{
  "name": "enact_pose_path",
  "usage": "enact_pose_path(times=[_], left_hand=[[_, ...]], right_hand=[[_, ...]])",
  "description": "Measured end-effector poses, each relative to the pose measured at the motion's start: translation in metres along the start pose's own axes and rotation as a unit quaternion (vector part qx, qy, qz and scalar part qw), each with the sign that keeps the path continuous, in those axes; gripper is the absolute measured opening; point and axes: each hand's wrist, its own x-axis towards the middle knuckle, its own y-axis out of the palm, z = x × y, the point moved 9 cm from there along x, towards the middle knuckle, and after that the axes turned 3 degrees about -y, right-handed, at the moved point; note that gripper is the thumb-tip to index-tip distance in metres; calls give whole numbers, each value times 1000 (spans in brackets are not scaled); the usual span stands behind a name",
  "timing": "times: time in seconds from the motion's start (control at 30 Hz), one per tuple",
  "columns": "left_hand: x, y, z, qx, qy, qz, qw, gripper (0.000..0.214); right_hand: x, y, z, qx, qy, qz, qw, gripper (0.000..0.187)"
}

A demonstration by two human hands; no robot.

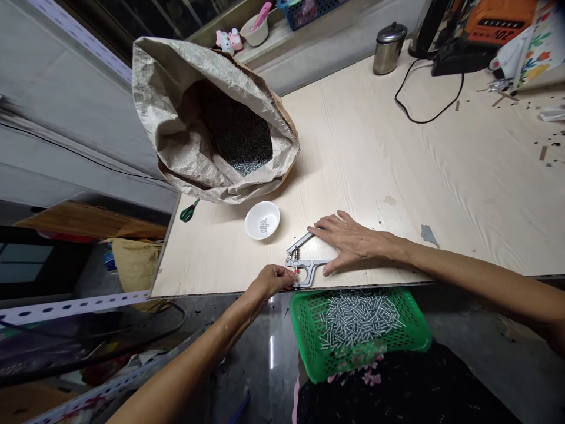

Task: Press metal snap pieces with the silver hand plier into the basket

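On the table (pixel 353 176) at left, a sack (pixel 188 138); before it, a bowl (pixel 256 214); nearer, at the front edge (pixel 212 294), a hand tool (pixel 311 268); below that edge, a basket (pixel 304 330) holding small parts (pixel 359 318).

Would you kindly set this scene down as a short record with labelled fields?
Tool: grey, handles spread apart
Left hand: fingertips at the tool's red part
Right hand: spread, at the handles
Bowl: white, some metal pieces inside
Basket: green, many metal pieces, below the table's edge
Sack: open, on the table, dark pieces inside
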Motion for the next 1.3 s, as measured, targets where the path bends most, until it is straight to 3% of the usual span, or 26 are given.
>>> enact_pose_path(times=[0.33, 0.4, 0.47, 0.57, 0.63, 0.73, 0.83, 0.97, 1.1, 1.13, 1.23, 1.3], left_hand=[[2, -1, -1, 19, 12, -6, 1000, 32], [-1, 1, -1, 62, 17, -6, 998, 32], [-9, 0, -9, 150, 48, -57, 986, 30], [-32, 3, -47, 295, 194, -209, 912, 26], [-45, 21, -75, 353, 317, -249, 844, 47], [-39, 51, -100, 412, 424, -182, 786, 64], [-23, 61, -109, 464, 434, -117, 764, 63], [-18, 61, -113, 497, 422, -108, 751, 59], [-21, 63, -113, 455, 422, -120, 775, 24], [-20, 63, -112, 442, 418, -129, 783, 20], [-16, 65, -109, 430, 404, -149, 794, 18], [-16, 61, -106, 422, 404, -164, 795, 21]], right_hand=[[-11, -4, 11, 6, -3, -1, 1000, 79], [-14, -6, 16, 5, -7, -14, 1000, 74], [-17, -9, 21, 13, -7, -29, 999, 69], [-20, -8, 25, 40, 9, -48, 998, 65], [-20, -7, 26, 60, 18, -62, 996, 69], [-23, -7, 26, 72, 21, -77, 994, 80], [-31, -9, 19, 43, 64, -68, 995, 81], [-39, -6, 9, -27, 137, -34, 990, 61], [-33, 6, 16, -79, 109, -41, 990, 10], [-31, 10, 17, -85, 101, -43, 990, 5], [-27, 15, 16, -86, 90, -37, 992, 14], [-29, 9, 14, -75, 93, -42, 992, 8]])
